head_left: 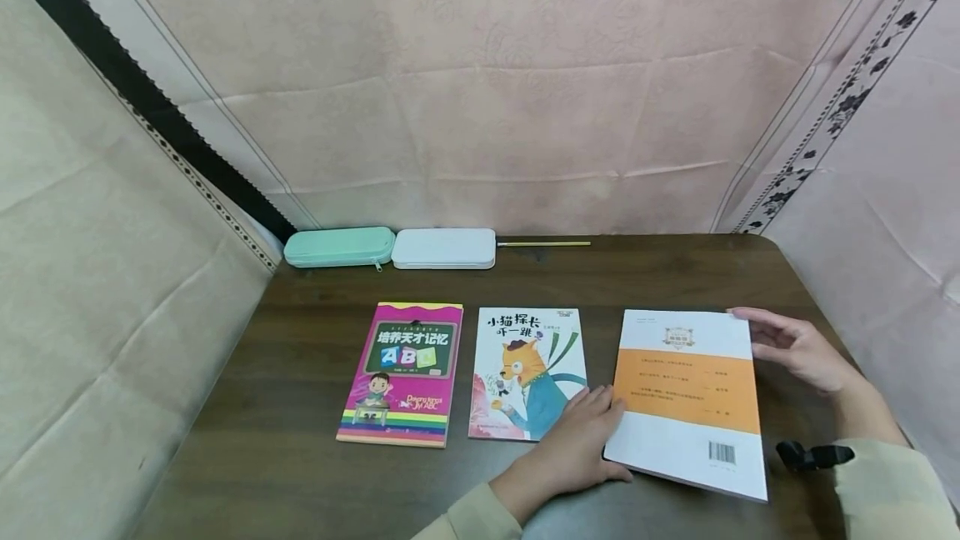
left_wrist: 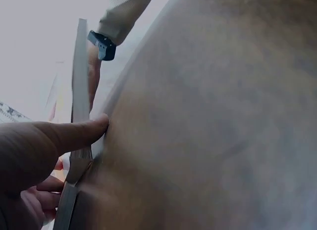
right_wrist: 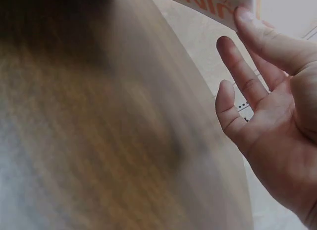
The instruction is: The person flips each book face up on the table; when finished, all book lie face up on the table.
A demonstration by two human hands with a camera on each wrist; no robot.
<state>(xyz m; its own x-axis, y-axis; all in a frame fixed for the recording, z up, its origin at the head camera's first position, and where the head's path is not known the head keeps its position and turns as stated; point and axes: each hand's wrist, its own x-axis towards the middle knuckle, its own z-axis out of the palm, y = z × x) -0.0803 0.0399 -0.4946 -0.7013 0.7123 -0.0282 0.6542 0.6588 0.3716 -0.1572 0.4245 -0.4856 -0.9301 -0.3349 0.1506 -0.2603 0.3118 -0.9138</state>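
Note:
A book with a white and orange cover (head_left: 686, 390) and a barcode lies at the right side of the table. My right hand (head_left: 802, 352) pinches its upper right corner between thumb and fingertips; in the right wrist view the other fingers (right_wrist: 242, 74) spread loosely off the book. At the lower left corner my left hand (head_left: 573, 440) holds it, fingers at the left edge and thumb (left_wrist: 84, 133) along the near edge. That hand partly covers a cat picture book (head_left: 525, 357). Further left lies a pink ABC book (head_left: 405, 390).
Along the back edge stand a mint green case (head_left: 341, 247), a white case (head_left: 444, 248) and a thin yellowish stick (head_left: 546, 244). Pale cloth (head_left: 487, 65) hangs behind and at both sides of the brown table (head_left: 285, 440). A black device (head_left: 810, 455) sits by the right sleeve.

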